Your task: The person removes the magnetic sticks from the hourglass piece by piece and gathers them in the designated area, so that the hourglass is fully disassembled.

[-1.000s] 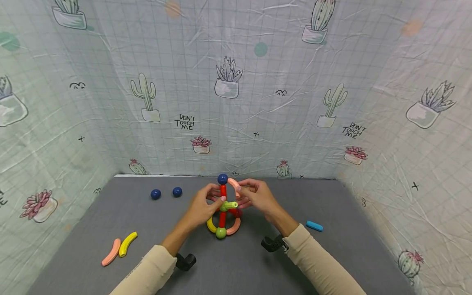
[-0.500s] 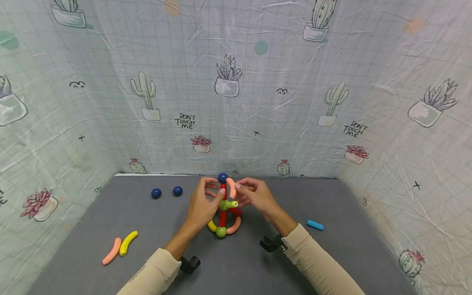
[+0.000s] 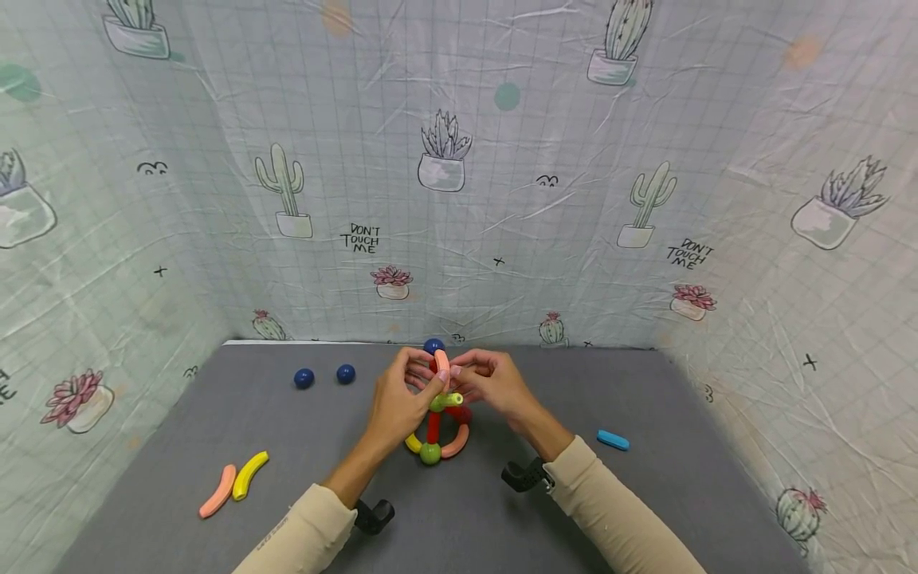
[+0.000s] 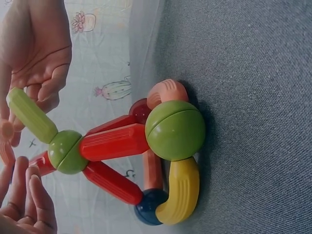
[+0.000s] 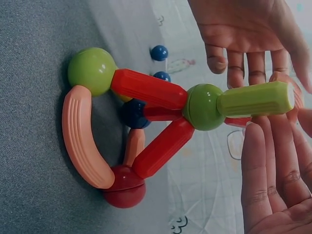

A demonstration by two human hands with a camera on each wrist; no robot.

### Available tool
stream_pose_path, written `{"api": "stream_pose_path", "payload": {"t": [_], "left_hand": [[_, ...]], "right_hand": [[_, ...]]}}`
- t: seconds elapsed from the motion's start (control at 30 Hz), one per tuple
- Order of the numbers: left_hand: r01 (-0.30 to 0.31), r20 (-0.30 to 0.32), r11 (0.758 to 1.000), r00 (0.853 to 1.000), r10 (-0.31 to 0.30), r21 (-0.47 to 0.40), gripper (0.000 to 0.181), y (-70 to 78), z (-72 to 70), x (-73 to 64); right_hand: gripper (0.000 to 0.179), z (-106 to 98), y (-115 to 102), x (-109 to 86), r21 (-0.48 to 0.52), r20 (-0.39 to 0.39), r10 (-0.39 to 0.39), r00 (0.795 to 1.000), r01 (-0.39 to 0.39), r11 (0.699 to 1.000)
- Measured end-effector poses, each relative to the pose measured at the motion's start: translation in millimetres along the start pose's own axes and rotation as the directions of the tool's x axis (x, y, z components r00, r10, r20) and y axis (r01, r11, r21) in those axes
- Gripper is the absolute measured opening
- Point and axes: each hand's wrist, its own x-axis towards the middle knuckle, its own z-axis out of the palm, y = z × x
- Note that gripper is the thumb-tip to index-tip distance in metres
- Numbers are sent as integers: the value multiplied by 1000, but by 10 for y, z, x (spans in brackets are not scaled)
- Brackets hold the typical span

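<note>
A magnetic ball-and-stick figure stands between the hands. Its green ball, dark red ball and blue ball form the base, joined by curved sticks. Red sticks rise to a middle green ball, from which a light green stick juts out. On top sits another blue ball. My left hand has its thumb on a pink curved stick just below that ball. My right hand pinches the same stick from the right, its other fingers stretched behind.
Two loose blue balls lie at the back left. Farther forward on the left are another pink curved stick and a yellow curved stick. A short blue stick lies right of the right hand. A printed cloth hangs behind the grey table.
The pink curved stick has moved left and turned more upright, in front of the upper red stick. My right hand has shifted slightly left; my left thumb has come onto the pink stick.
</note>
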Motion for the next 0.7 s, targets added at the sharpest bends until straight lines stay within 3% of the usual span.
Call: {"api": "stream_pose_path", "payload": {"t": [0.17,0.47,0.7], "left_hand": [[16,11,1000,1000,-16,-9,41,-15,-14,-2],[-11,22,1000,1000,11,-19,43,-42,-31,-7],[-12,19,1000,1000,12,-22,42,-31,-38,-15]], "right_hand": [[30,17,9,7,-23,15,-4,1000,5,1000],[27,33,-6,6,-49,16,-14,1000,15,999],[27,51,-11,9,-24,3,9,1000,-9,1000]]}}
